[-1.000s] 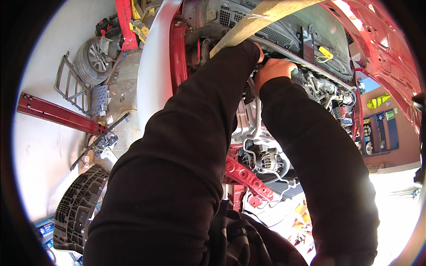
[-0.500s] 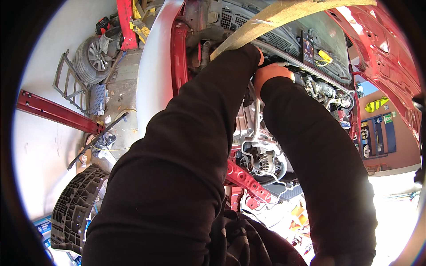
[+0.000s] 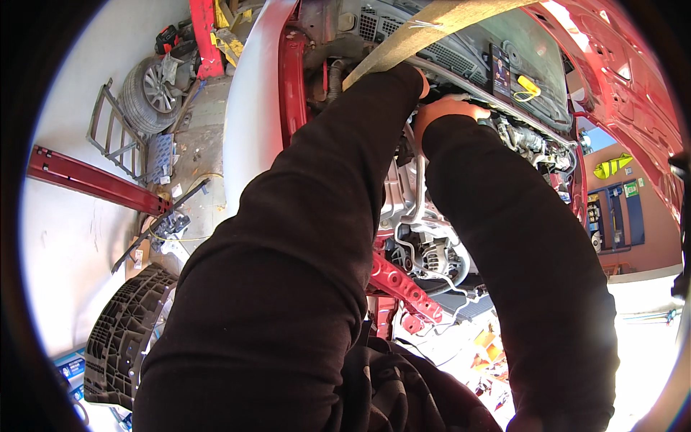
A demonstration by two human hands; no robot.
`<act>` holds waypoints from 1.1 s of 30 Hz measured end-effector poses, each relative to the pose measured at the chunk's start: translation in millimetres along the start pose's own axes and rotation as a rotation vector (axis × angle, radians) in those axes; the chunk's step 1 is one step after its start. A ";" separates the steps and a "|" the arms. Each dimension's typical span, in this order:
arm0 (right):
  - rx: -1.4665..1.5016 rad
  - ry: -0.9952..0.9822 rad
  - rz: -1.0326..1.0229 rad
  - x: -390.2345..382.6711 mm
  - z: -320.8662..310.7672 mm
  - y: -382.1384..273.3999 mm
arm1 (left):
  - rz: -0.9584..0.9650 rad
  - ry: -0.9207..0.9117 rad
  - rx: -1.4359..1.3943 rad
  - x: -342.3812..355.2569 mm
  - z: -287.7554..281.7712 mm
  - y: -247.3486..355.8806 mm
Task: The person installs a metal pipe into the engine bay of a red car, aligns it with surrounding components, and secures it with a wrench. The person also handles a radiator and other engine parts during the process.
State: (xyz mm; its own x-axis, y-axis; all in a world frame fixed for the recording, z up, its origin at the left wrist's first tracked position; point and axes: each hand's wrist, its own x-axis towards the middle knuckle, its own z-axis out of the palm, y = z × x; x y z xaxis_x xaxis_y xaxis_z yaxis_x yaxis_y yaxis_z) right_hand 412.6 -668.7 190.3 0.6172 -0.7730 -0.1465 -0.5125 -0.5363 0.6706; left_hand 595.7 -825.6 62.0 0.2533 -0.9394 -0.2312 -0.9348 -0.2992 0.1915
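Black sleeves fill the middle of the frame, and we have both arms stretched up into the engine bay (image 3: pixel 392 198) of a red car, upper centre! Our left hand (image 3: pixel 424 84) shows only as a sliver of skin beyond its cuff, under a tan bar (image 3: pixel 432 32) that slants across the top. Right beside it, our right hand (image 3: pixel 451 113) turns its back to us, resting over the rear of the engine bay, fingers mostly hidden. The hands sit close together, but we cannot tell whether they touch or what they grip. Up by the windscreen (image 3: pixel 540 50) lie a dark flat case (image 3: pixel 499 68) and a yellow object (image 3: pixel 527 86) with a loop. The raised red bonnet (image 3: pixel 619 86) sweeps down the upper right. Below the hands, between our sleeves, we spot an alternator (image 3: pixel 435 261) and a red rail (image 3: pixel 407 284); upper left, a wheel (image 3: pixel 147 93) leans.
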 end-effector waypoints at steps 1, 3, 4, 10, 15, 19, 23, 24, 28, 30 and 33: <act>0.023 -0.003 0.016 1.2 2.1 -1.6 | -0.016 0.013 -0.062 2.9 1.4 -0.5; 0.131 -0.012 0.027 5.3 6.2 -2.6 | 0.032 0.008 0.003 8.7 2.9 -3.0; 0.216 -0.019 0.021 7.8 8.5 -1.8 | 0.054 0.014 0.055 10.5 2.7 -4.3; 0.521 -0.073 0.045 22.3 21.7 -0.4 | 0.162 0.015 0.266 -1.0 -3.0 0.9; 0.546 -0.083 0.049 29.6 28.8 -3.7 | 0.178 0.029 0.287 -19.7 -10.1 2.5; 0.538 -0.097 0.035 31.5 31.7 -8.2 | 0.171 0.027 0.208 -38.5 -21.9 11.9; 0.512 -0.099 0.022 34.2 32.5 -16.2 | 0.171 0.006 0.274 -62.6 -33.5 20.3; 0.503 -0.101 0.013 35.3 32.4 -18.3 | 0.168 0.003 0.278 -65.2 -34.1 20.8; 0.449 -0.109 -0.030 41.8 30.9 -29.8 | 0.176 0.021 0.303 -54.6 -27.4 17.3; 0.409 -0.113 -0.058 46.3 30.3 -36.1 | 0.166 0.056 0.291 -44.6 -22.4 16.4; 0.321 -0.122 -0.116 56.1 30.4 -45.7 | 0.199 -0.009 0.423 -40.6 -23.2 22.0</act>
State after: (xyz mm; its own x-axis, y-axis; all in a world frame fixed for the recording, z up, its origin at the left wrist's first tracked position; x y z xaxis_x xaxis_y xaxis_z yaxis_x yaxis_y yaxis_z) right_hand 452.5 -697.8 129.2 0.6161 -0.7253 -0.3070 -0.6168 -0.6867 0.3847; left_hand 570.6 -797.9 97.8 0.0583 -0.9695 -0.2381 -0.9849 -0.0170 -0.1721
